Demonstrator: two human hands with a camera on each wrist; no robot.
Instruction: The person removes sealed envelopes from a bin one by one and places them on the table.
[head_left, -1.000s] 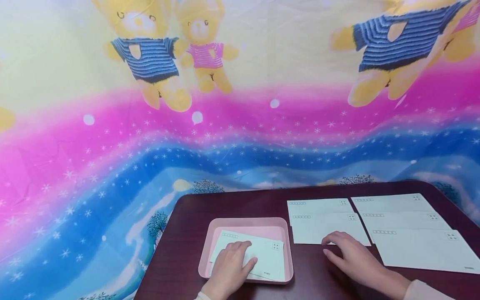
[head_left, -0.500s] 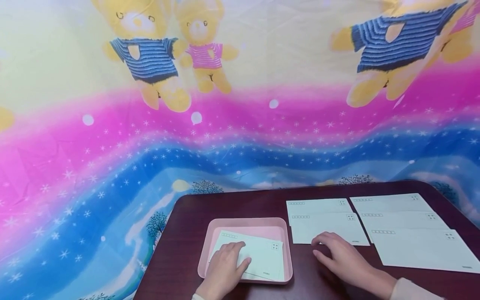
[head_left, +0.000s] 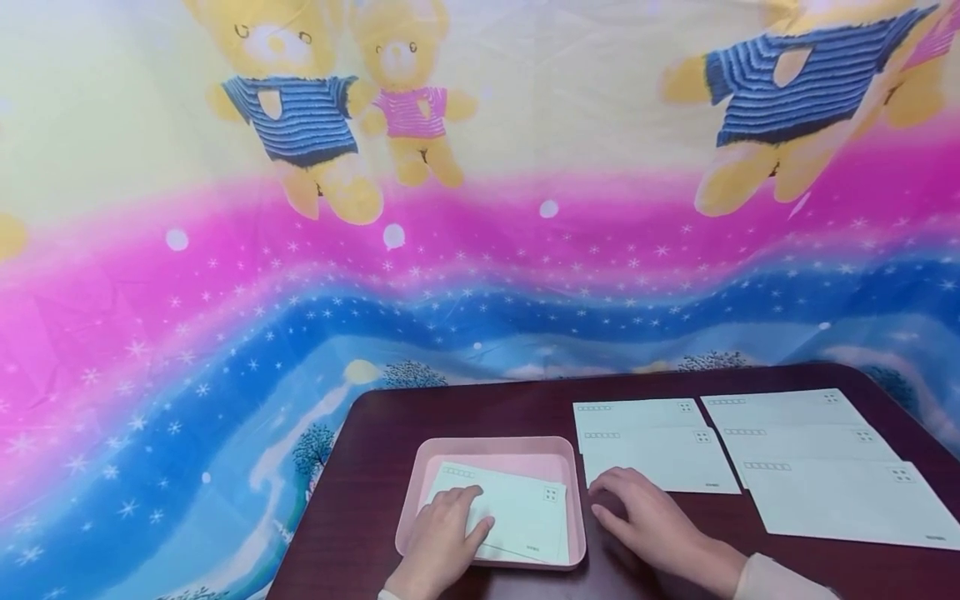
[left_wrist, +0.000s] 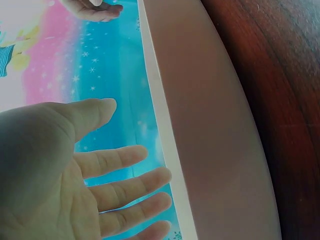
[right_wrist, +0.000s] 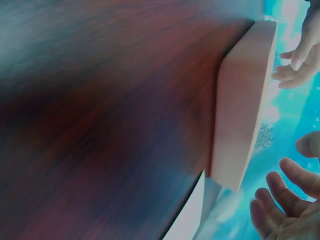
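A printed fabric backdrop with yellow bears over pink and blue bands (head_left: 480, 267) hangs behind the far edge of the surface, a dark red-brown table with rounded corners (head_left: 480, 412). A shallow, pink, rectangular tray (head_left: 491, 447) sits toward the left edge. White paper envelopes (head_left: 525, 517) lie askew inside it; two overlapping envelopes (head_left: 660, 462) lie right of it, three overlapping envelopes (head_left: 847, 500) along the right edge. The left hand (head_left: 441, 533) remains above the tray's near-left corner — fingers extended, apart, contact not discernible. The right hand (head_left: 637, 510) has shifted left to just beside the tray's right edge — fingers bent, thumb apart, nothing gripped. Judged from this, both hands now attend the tray.
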